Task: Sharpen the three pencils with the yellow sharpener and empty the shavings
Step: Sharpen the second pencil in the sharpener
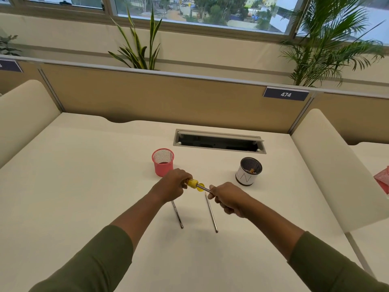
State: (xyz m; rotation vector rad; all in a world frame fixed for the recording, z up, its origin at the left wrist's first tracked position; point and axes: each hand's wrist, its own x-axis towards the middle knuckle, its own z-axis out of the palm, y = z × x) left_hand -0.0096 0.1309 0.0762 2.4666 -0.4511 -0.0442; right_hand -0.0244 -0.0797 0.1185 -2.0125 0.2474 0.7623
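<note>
Both arms reach in from the bottom corners of the frame, olive sleeves pushed up to mid-forearm, meeting just below frame centre above the white desk.

Left hand: wrist slightly bent, knuckles up, fingers clenched round the yellow sharpener; only its right end sticks out of the fist. Sharpener sits at centre frame, held off the desk.

Right hand: fingers curled tight on a pencil, thumb + index pinching the shaft near the front. Pencil's tip end goes into the sharpener's opening; short bare stretch of shaft shows btwn the two hands, angled up-left.

Two other pencils lie flat on the desk below the hands. One runs from under the left wrist down-right; its upper end is hidden. The other is right of it, pointed tip up, just below the right hand's fingers.

Pink mesh cup stands upright just above the left hand. Black mesh cup w/ white wrap stands upper right of the right hand, some shavings visible inside.
</note>
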